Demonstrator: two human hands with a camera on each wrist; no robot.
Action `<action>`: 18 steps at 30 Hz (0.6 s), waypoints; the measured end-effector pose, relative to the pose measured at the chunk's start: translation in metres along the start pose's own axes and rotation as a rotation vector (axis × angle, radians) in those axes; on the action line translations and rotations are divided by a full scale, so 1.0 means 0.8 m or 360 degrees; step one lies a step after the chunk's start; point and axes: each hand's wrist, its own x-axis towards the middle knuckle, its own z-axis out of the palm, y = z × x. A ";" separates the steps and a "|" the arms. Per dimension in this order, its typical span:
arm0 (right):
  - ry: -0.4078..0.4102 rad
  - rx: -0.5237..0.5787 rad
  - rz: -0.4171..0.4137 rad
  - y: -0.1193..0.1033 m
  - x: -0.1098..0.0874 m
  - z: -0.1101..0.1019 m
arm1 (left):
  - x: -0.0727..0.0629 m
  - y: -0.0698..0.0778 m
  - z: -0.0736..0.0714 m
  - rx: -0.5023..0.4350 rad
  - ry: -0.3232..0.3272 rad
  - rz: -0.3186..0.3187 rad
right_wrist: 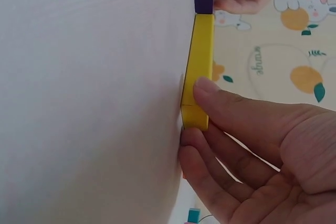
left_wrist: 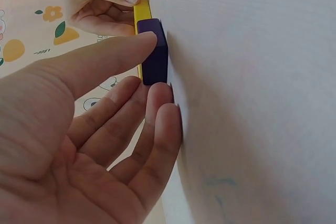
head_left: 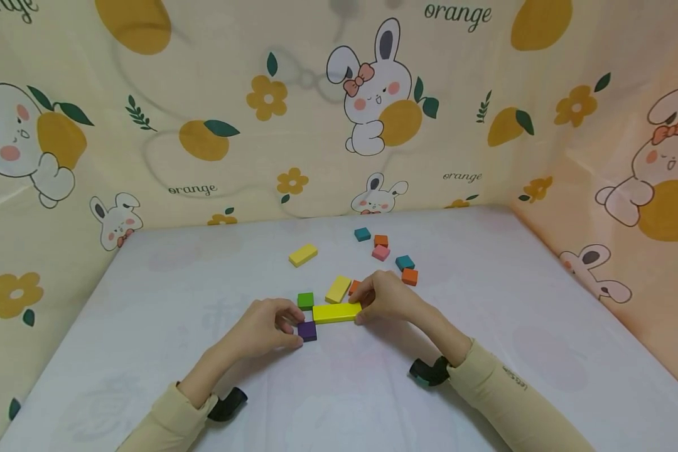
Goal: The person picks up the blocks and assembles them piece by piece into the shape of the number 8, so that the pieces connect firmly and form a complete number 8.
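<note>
A long bright yellow block [head_left: 336, 312] lies flat on the white table, and my right hand [head_left: 388, 297] pinches its right end between thumb and fingers. By its left end sits a small dark purple block [head_left: 307, 331]. My left hand [head_left: 265, 326] holds that block, the thumb on its near side and the fingers curled beyond it. In the left wrist view the thumb presses on the purple block [left_wrist: 155, 51]. A green block [head_left: 305, 301] lies just behind, near the yellow block's far left corner. The right wrist view shows the yellow block [right_wrist: 198, 59] close to the purple one.
A pale yellow block [head_left: 338, 289] and a partly hidden orange block [head_left: 355, 287] lie behind the long one. Farther back are another pale yellow block [head_left: 303, 255], teal blocks [head_left: 363, 234], orange blocks [head_left: 409, 277] and a pink block [head_left: 381, 252]. Printed cloth walls [head_left: 316, 144] bound the table.
</note>
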 end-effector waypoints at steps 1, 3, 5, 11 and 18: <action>-0.0003 0.0001 -0.0002 0.000 0.000 0.000 | 0.000 0.000 0.000 -0.0002 0.0001 0.0001; -0.0017 -0.0001 -0.0020 0.002 0.000 -0.001 | 0.000 0.000 0.000 -0.0005 0.0001 0.0000; -0.0037 -0.0008 -0.0037 0.004 0.000 -0.004 | 0.001 -0.001 0.001 -0.0008 0.0001 -0.0004; 0.0101 -0.0012 -0.0175 0.011 0.000 -0.018 | 0.002 -0.004 0.001 -0.0006 -0.0001 0.0011; 0.0502 0.0032 -0.0154 0.015 0.003 -0.023 | 0.002 -0.004 0.001 -0.0019 0.0002 0.0008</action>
